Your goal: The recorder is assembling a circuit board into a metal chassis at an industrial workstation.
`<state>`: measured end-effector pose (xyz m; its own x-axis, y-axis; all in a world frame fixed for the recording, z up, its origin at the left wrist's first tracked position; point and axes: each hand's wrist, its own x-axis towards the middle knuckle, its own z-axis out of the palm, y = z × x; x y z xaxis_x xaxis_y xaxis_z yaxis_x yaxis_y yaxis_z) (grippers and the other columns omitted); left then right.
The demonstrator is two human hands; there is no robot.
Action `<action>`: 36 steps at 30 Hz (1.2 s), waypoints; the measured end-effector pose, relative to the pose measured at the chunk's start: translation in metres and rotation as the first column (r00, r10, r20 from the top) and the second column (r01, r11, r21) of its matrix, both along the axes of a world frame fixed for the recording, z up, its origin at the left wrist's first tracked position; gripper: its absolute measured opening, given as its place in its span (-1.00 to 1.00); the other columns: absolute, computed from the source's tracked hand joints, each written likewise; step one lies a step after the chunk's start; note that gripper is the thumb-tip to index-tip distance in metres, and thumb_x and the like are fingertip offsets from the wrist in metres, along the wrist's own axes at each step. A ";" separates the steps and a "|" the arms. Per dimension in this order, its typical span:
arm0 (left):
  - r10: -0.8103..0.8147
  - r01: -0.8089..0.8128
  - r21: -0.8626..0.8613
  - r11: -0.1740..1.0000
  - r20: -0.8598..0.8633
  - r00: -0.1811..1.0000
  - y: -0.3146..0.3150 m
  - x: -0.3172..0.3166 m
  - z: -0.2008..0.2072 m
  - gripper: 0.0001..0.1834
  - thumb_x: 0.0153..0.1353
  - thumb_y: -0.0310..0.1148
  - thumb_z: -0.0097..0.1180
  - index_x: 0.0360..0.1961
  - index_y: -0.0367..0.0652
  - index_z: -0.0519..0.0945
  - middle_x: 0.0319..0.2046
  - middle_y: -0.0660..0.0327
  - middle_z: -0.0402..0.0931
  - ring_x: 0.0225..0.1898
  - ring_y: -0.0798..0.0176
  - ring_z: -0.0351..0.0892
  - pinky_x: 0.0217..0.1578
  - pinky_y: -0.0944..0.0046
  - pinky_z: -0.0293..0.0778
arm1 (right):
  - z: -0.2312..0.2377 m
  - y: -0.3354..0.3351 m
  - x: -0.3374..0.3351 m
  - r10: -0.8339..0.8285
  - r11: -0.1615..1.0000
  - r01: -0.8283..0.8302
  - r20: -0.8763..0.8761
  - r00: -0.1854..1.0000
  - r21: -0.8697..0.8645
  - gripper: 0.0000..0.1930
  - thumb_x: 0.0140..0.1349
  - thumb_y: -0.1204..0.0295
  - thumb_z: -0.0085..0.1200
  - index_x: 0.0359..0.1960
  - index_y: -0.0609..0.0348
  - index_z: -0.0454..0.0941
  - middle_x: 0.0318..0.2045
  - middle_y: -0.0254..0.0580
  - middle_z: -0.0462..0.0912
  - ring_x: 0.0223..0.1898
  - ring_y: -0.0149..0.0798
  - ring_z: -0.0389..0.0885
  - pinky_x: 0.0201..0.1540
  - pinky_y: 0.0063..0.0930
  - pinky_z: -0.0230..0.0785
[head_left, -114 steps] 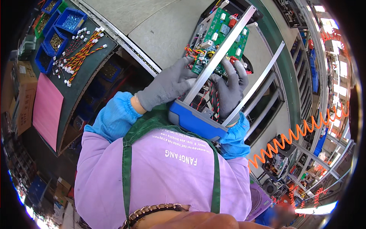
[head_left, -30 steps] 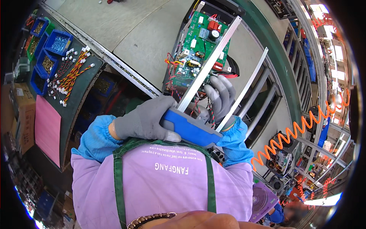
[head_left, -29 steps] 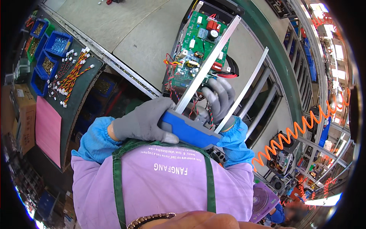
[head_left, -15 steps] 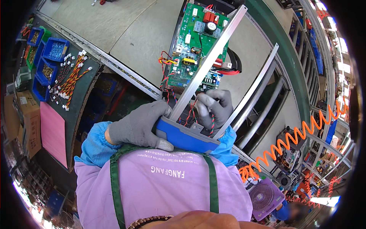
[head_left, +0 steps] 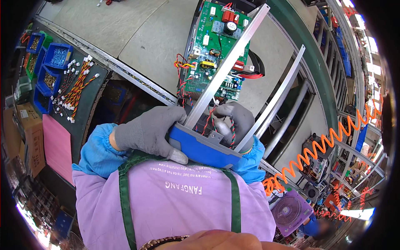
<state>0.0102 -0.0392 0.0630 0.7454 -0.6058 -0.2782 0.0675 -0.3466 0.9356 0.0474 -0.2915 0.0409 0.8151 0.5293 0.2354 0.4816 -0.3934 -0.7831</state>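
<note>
My gloved left hand [head_left: 150, 132] grips the left end of a blue and grey front panel [head_left: 202, 148], thumb over its near face. Two long silver metal bars run away from the panel, the left bar [head_left: 227, 66] and the right bar [head_left: 277, 93]. Between them my gloved right hand [head_left: 241, 121] has its fingers curled behind the panel, at red and green twisted wires [head_left: 232, 132]. What its fingertips pinch is mostly hidden. Just beyond lies a green circuit board [head_left: 202, 54] with several components, the left bar crossing over part of it.
To the left, blue bins [head_left: 58, 55] of small parts, a bundle of orange and black wire leads [head_left: 79, 89] and a pink sheet [head_left: 57, 139] lie on a dark green bench. An orange coiled hose [head_left: 310, 160] hangs at right, above a purple fan [head_left: 288, 211].
My right hand's fingers have curled lower and closer in toward the panel at the wires. My left hand keeps its grip on the panel, which has barely shifted.
</note>
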 end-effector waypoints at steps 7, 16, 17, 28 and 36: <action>-0.045 0.044 0.012 0.999 0.026 0.999 0.004 0.000 0.001 -0.32 -0.34 0.02 0.53 -0.28 -0.21 0.50 -0.35 0.18 0.48 -0.32 0.19 0.52 -0.26 0.24 0.44 | -0.012 0.001 -0.005 -0.104 0.994 0.111 0.316 0.943 -0.005 -0.76 -0.06 0.56 0.16 -0.27 0.20 0.54 -0.55 -0.12 0.53 -0.58 -0.13 0.50 -0.56 -0.29 0.31; -0.072 0.072 -0.017 0.997 0.017 0.997 0.006 0.000 -0.008 -0.22 -0.33 0.03 0.51 -0.15 -0.28 0.51 -0.29 0.08 0.57 -0.25 0.13 0.59 -0.19 0.19 0.47 | -0.004 0.002 -0.005 0.132 0.972 -0.072 0.271 0.953 -0.222 -0.66 -0.09 0.48 0.23 -0.19 0.09 0.59 -0.63 -0.20 0.46 -0.62 -0.16 0.49 -0.59 -0.31 0.29; -0.074 0.074 -0.007 0.997 -0.015 0.997 0.006 0.001 -0.008 -0.22 -0.33 0.04 0.51 -0.15 -0.29 0.51 -0.29 0.07 0.57 -0.25 0.12 0.59 -0.18 0.19 0.47 | -0.006 0.002 -0.005 0.111 0.974 -0.046 0.289 0.951 -0.222 -0.67 -0.10 0.48 0.23 -0.21 0.10 0.60 -0.63 -0.21 0.47 -0.60 -0.16 0.50 -0.59 -0.31 0.31; -0.075 0.074 0.020 0.997 0.042 0.996 0.002 0.001 -0.002 -0.20 -0.35 0.12 0.50 -0.19 -0.28 0.50 -0.31 0.10 0.51 -0.27 0.07 0.55 -0.23 0.16 0.45 | -0.006 0.000 -0.011 0.027 0.975 0.045 0.316 0.948 -0.220 -0.83 -0.05 0.46 0.20 -0.37 0.17 0.59 -0.61 -0.23 0.52 -0.57 -0.14 0.49 -0.56 -0.29 0.28; -0.072 0.073 0.023 0.997 -0.010 0.997 0.003 0.004 -0.001 -0.18 -0.34 0.14 0.49 -0.19 -0.29 0.50 -0.30 0.07 0.49 -0.26 0.05 0.56 -0.23 0.16 0.46 | -0.010 -0.002 -0.001 0.048 0.955 0.092 0.455 0.889 -0.282 -0.84 -0.08 0.46 0.22 -0.43 0.21 0.57 -0.49 -0.18 0.57 -0.48 -0.17 0.52 -0.51 -0.27 0.32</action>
<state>0.0140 -0.0362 0.0621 0.6971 -0.6515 -0.2994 0.0501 -0.3723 0.9268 0.0462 -0.2938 0.0313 0.6684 0.6137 0.4202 0.7427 -0.5817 -0.3317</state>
